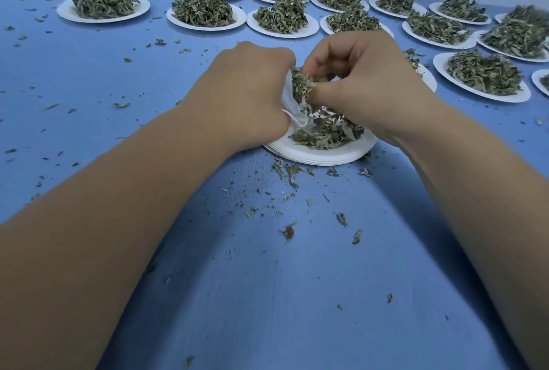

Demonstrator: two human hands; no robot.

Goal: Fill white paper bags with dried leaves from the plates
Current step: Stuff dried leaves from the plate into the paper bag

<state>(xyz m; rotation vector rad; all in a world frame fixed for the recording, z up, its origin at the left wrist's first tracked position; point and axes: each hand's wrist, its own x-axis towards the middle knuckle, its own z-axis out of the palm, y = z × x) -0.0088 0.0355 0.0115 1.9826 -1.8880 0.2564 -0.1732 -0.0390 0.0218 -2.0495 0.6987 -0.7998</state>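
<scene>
White paper bag (289, 106) is gripped at its mouth by the left hand (246, 93), dead centre of the head view, fingers curled round the edge. A clump of dried leaves (301, 87) is pinched by the right hand (365, 87) right at the bag's opening, on its 3 o'clock side. At the bag's 6 o'clock, the near plate (320, 157) is seen with a thin pile on it. Heaped plates (205, 27) are lined up across the blue table (267, 280) from 10 to 2 o'clock, with crumbs (289, 233) scattered about.
</scene>
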